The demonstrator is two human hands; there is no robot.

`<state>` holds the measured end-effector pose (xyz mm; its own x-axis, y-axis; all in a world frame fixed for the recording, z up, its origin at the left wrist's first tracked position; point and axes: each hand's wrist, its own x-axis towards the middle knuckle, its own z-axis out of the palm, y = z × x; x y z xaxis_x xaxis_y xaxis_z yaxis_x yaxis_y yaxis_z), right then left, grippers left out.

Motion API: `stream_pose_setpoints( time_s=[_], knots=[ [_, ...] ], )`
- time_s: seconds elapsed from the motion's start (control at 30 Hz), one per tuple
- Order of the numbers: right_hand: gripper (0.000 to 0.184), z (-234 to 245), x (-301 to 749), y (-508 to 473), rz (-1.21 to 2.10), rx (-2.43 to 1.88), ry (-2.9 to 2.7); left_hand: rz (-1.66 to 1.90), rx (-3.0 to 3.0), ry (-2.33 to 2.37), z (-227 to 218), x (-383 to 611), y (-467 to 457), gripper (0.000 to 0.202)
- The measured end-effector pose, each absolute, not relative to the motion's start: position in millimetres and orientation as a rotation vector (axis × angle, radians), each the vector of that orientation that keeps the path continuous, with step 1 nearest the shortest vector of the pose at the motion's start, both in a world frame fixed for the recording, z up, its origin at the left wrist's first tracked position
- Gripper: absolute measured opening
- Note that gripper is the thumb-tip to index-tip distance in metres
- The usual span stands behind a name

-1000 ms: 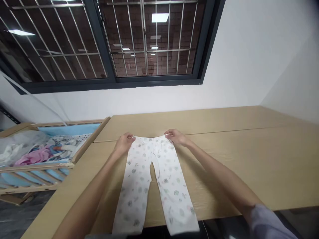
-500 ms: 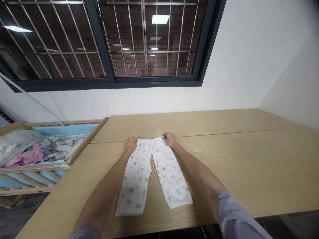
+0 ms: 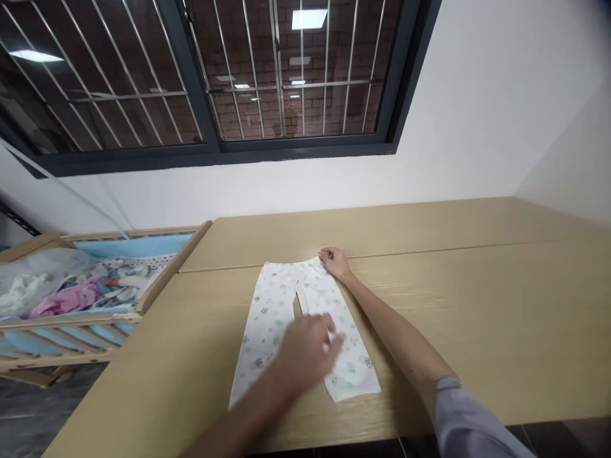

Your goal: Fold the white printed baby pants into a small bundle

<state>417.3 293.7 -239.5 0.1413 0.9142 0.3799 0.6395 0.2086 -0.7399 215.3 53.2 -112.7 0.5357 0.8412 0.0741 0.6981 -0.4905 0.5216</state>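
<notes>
Two fingers [image 3: 326,257] perhaps pinching trousers [image 3: 305,331]

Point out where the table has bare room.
Bare table stretches right of the right hand to the wall, and behind the pants. A narrower strip lies between pants and crib. Crowded: the left hand over the pants.

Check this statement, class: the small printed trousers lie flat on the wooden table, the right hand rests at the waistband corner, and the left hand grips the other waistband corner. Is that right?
Not quite. In the head view the left hand is over the legs of the trousers, not at the waistband. The rest holds: the trousers lie flat on the table and the right hand rests at the waistband corner.
</notes>
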Motion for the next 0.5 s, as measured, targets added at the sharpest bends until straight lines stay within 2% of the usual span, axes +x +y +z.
stream_pose_setpoints(
  time_s=[0.1, 0.23, 0.5],
  knots=[
    [0.033, -240.8, 416.5, 291.8, 0.378, -1.494, -1.565, 0.26, 2.322, 1.166, -140.4, 243.8, -1.5, 0.036],
    [0.029, -241.5, 415.5, 289.6, 0.386, -1.475, -1.609, 0.078, 2.268, 1.219, -170.7, 276.3, -22.0, 0.049],
    [0.023, -240.9, 415.6, 289.0, 0.453, -1.495, -1.663, 0.02, 2.217, 1.307, -177.6, 284.9, -14.0, 0.044]
  ],
)
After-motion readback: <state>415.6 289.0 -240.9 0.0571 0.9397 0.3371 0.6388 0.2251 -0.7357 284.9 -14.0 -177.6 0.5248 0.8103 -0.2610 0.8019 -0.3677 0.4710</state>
